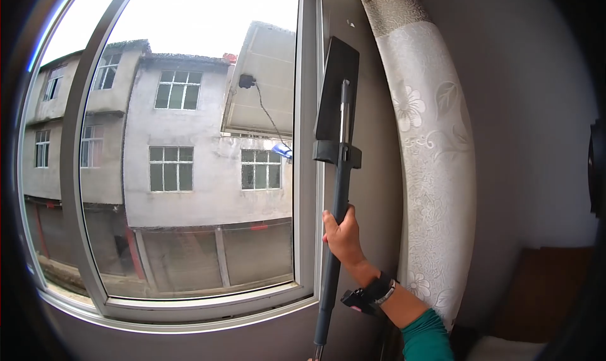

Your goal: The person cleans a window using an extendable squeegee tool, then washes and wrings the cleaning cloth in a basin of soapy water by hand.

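A flat mop with a dark rectangular head (338, 89) stands nearly upright at the right side of the window frame, head up. Below the head, a dark bracket (328, 151) rides on its grey pole (331, 272). My right hand (344, 235) is closed around the pole, its wrist in a black band. Only a sliver of my left hand (310, 360) shows at the bottom edge, by the thin metal end of the pole, where its fingers seem wrapped. The mop head lies along the strip of wall between window and curtain; whether it touches cannot be told.
A sliding window (306, 171) with a pale frame fills the left, with buildings outside. A light floral curtain (429, 153) hangs close to the right of the mop. Brown furniture (540, 291) stands at the lower right, and a dark object (595, 168) is at the right edge.
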A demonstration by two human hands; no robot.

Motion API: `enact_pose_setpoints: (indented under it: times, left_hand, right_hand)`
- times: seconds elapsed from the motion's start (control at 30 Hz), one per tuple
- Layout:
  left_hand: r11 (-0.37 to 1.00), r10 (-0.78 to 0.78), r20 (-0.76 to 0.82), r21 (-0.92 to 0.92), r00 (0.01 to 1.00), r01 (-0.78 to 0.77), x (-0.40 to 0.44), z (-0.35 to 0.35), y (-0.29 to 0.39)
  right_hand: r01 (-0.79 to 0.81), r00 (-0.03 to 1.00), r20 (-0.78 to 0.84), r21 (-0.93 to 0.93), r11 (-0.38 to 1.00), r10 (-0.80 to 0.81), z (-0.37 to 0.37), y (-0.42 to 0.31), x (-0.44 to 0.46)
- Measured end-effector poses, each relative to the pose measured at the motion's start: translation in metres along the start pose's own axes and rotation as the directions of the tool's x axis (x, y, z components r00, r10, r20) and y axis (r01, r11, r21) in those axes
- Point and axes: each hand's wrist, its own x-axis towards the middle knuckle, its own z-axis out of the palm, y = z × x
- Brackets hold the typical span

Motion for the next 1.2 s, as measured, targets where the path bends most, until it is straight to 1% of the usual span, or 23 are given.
enact_pose_setpoints:
  times: [0.03,0.1,0.17,0.23,0.3,0.33,0.37,0.4,0.47,0.6,0.67,0.7,0.73,0.77,0.8,0.83,0.87,0.93,1.0,1.07,1.1,1.13,1.2]
  left_hand:
    - [1.0,0.016,0.003,-0.011,1.0,-0.016,0.016,0.007,-0.001]
    - [0.999,0.011,0.055,-0.032,0.998,-0.009,0.047,0.028,0.032]
    - [0.938,0.331,0.071,0.086,0.941,-0.336,0.086,0.058,0.043]
    - [0.986,0.147,0.23,-0.11,0.962,-0.125,0.118,0.083,0.102]
    - [0.975,0.196,0.306,-0.163,0.931,-0.152,0.144,0.097,0.156]
    - [0.965,0.219,0.313,-0.212,0.924,-0.157,0.156,0.104,0.187]
    - [0.953,0.24,0.321,-0.258,0.916,-0.16,0.165,0.11,0.214]
    - [0.951,0.241,0.305,-0.262,0.921,-0.162,0.175,0.112,0.234]
    - [0.919,0.358,0.339,-0.292,0.87,-0.265,0.19,0.115,0.257]
    - [0.931,0.314,0.298,-0.284,0.901,-0.231,0.19,0.097,0.24]
    - [0.92,0.285,0.278,-0.349,0.917,-0.18,0.173,0.088,0.211]
    - [0.92,0.314,0.243,-0.315,0.918,-0.231,0.17,0.082,0.195]
    - [0.925,0.299,0.247,-0.314,0.922,-0.216,0.162,0.077,0.181]
    - [0.941,0.275,0.166,-0.247,0.947,-0.23,0.155,0.071,0.172]
    - [0.954,0.26,0.08,-0.173,0.962,-0.243,0.149,0.062,0.167]
    - [0.964,0.208,0.102,-0.191,0.973,-0.186,0.14,0.053,0.169]
    - [0.966,0.202,0.108,-0.186,0.973,-0.18,0.135,0.046,0.166]
    - [0.977,0.208,0.066,-0.066,0.976,-0.204,0.134,0.031,0.16]
    - [0.973,0.228,0.068,-0.049,0.971,-0.225,0.137,0.018,0.161]
    - [0.965,0.26,0.063,0.005,0.964,-0.261,0.14,0.016,0.177]
    - [0.957,0.291,0.079,-0.015,0.953,-0.291,0.143,0.016,0.187]
    - [0.956,0.294,0.079,-0.012,0.952,-0.294,0.147,0.014,0.197]
    - [0.959,0.284,0.129,-0.024,0.95,-0.283,0.155,0.014,0.212]
  right_hand:
    - [0.008,1.0,-0.011,-0.017,1.0,-0.008,0.0,-0.009,0.02]
    - [0.131,0.991,-0.029,-0.064,0.989,-0.133,-0.001,-0.017,0.068]
    - [0.12,0.992,-0.014,-0.112,0.987,-0.122,-0.004,-0.041,0.116]
    - [0.129,0.992,0.028,-0.181,0.975,-0.126,-0.008,-0.077,0.157]
    - [0.206,0.979,0.036,-0.209,0.956,-0.203,-0.004,-0.099,0.207]
    - [0.229,0.971,-0.013,-0.254,0.94,-0.241,0.001,-0.109,0.234]
    - [0.259,0.964,0.035,-0.325,0.909,-0.262,0.002,-0.125,0.256]
    - [0.207,0.978,0.081,-0.383,0.9,-0.191,0.004,-0.138,0.279]
    - [0.263,0.965,0.099,-0.399,0.878,-0.244,0.011,-0.155,0.302]
    - [0.259,0.964,0.031,-0.347,0.901,-0.265,0.039,-0.146,0.296]
    - [0.255,0.967,0.121,-0.382,0.888,-0.225,0.061,-0.136,0.258]
    - [0.245,0.964,0.165,-0.239,0.94,-0.209,0.075,-0.119,0.255]
    - [0.274,0.94,0.238,-0.105,0.956,-0.244,0.08,-0.109,0.234]
    - [0.256,0.94,0.24,-0.027,0.966,-0.242,0.086,-0.099,0.223]
    - [0.256,0.941,0.225,0.021,0.967,-0.254,0.088,-0.092,0.214]
    - [0.23,0.947,0.218,0.058,0.972,-0.237,0.088,-0.086,0.206]
    - [0.208,0.951,0.214,0.096,0.973,-0.224,0.088,-0.082,0.198]
    - [0.211,0.947,0.226,0.1,0.972,-0.229,0.085,-0.081,0.188]
    - [0.215,0.942,0.237,0.114,0.97,-0.237,0.094,-0.087,0.187]
    - [0.362,0.932,0.01,-0.099,0.927,-0.363,0.106,-0.089,0.201]
    - [0.367,0.928,0.001,-0.157,0.917,-0.372,0.105,-0.094,0.206]
    - [0.473,0.838,-0.092,-0.369,0.801,-0.537,0.107,-0.098,0.209]
    - [0.444,0.846,-0.04,-0.499,0.745,-0.531,0.098,-0.12,0.206]
